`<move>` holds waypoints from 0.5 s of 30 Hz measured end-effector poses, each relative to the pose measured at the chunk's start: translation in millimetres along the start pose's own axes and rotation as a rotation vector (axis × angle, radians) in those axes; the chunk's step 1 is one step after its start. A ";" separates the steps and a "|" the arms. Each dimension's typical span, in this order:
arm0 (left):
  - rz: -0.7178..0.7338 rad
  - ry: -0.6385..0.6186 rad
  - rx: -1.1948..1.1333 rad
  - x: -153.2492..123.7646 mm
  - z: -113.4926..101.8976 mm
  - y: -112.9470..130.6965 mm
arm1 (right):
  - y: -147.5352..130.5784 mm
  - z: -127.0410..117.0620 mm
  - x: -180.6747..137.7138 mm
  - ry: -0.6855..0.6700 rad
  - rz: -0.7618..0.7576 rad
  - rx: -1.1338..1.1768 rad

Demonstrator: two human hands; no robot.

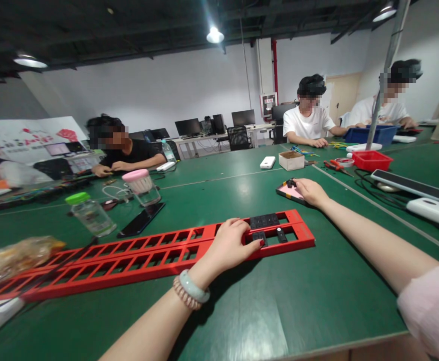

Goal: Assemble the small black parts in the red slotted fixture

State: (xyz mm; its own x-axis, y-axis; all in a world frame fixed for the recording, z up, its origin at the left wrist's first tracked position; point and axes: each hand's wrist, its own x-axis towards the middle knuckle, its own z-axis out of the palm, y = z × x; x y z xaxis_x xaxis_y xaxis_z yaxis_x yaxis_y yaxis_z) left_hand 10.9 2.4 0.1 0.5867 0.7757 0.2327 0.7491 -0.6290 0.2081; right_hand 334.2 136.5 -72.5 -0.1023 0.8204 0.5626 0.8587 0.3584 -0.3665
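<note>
Lower centre, red slotted frame [208,232] held black blocks [263,220] | my left hand [229,243] spread atop | right hand [309,191] at tray [290,192], couldn't tell grip | tabletop [264,301] reached lower edge

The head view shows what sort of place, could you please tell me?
Probably a workshop for assembling small parts: several people are at a large green table, where a red frame holds black parts.

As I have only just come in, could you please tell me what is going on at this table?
A person's left hand rests over a red frame, near black blocks at its right end. The right hand is at a small tray, fingertips by small black parts; whether it grips one is hard to tell.
</note>
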 end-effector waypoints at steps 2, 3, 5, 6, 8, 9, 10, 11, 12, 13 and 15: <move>-0.003 0.001 0.001 0.3 0.3 -0.4 | 2.1 2.8 0.4 -0.049 0.001 -0.006; -0.006 0.000 -0.001 0.4 0.5 -0.6 | 3.5 4.4 0.7 -0.069 -0.002 -0.017; -0.008 -0.002 -0.007 0.7 0.7 -0.8 | 6.2 7.0 1.5 -0.100 -0.004 -0.053; -0.009 -0.004 -0.013 0.8 0.7 -0.8 | 7.3 7.9 1.9 -0.116 -0.002 -0.070; -0.013 -0.010 -0.023 0.9 0.5 -0.4 | 8.7 8.8 2.7 -0.150 0.007 -0.091; -0.018 -0.014 -0.027 1.0 0.4 -0.1 | 8.8 8.8 3.0 -0.163 0.014 -0.095; -0.023 -0.018 -0.031 1.1 0.2 0.2 | 8.7 8.6 3.3 -0.170 0.022 -0.096; -0.026 -0.021 -0.033 1.2 0.0 0.4 | 8.3 8.3 3.4 -0.174 0.025 -0.097; -0.027 -0.022 -0.035 1.3 -0.2 0.6 | 7.7 7.8 3.5 -0.174 0.027 -0.101; -0.026 -0.022 -0.036 1.4 -0.3 0.7 | 6.9 7.3 3.3 -0.171 0.028 -0.108; -0.024 -0.017 -0.036 1.6 -0.1 0.5 | 5.2 6.0 2.6 -0.163 0.039 -0.127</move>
State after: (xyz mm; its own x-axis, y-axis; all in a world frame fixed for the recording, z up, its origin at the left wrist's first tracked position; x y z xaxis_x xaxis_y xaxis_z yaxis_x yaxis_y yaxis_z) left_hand 12.1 3.3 0.7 0.5740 0.7911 0.2115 0.7514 -0.6115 0.2479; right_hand 335.4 143.1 -77.4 -0.1390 0.8972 0.4192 0.9189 0.2746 -0.2831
